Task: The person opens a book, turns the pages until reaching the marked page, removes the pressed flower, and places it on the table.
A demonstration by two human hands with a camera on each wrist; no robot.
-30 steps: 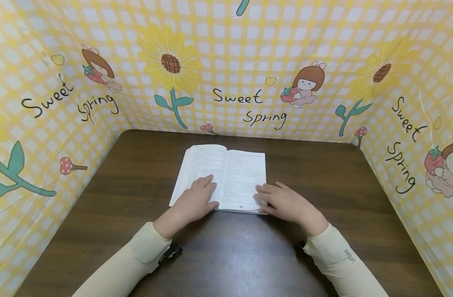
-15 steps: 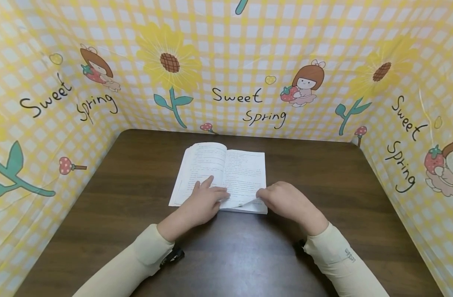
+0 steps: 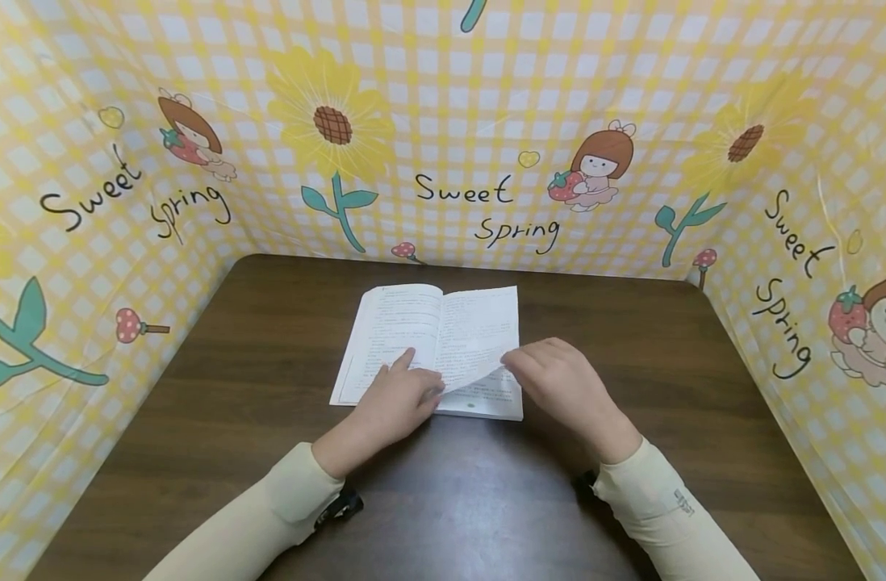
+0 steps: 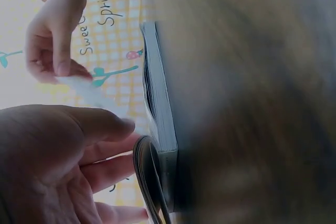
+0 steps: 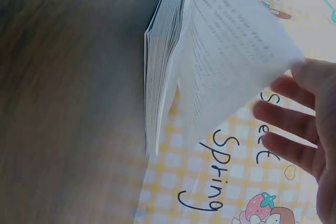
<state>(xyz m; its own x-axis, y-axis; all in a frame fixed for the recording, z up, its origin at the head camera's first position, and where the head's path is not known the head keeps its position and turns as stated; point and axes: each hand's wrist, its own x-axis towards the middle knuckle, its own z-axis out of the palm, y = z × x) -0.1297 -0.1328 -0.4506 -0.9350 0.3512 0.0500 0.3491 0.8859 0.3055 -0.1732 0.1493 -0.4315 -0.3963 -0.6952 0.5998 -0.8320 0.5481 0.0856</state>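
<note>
An open book (image 3: 399,315) with printed white pages lies on the table, its bound middle running away from me. My right hand (image 3: 562,379) pinches the near corner of a right-hand page (image 3: 479,347) between thumb and finger. That page is lifted clear of the stack, as the right wrist view also shows with the page (image 5: 236,51) slanting up from the book. My left hand (image 3: 392,403) rests on the lower left page near the middle fold. In the left wrist view the left hand (image 4: 68,156) has its fingers extended against the pages, with the thumb near the fold.
The dark brown wooden table (image 3: 443,500) extends around the book. A yellow checked cloth (image 3: 443,105) with flowers and lettering stands along the back and both sides. Dark wrist devices (image 3: 339,506) sit under the pale sleeves (image 3: 269,500).
My right hand went from resting on the right page to pinching its corner and lifting it upward. My left hand's fingers shifted right, toward the middle fold.
</note>
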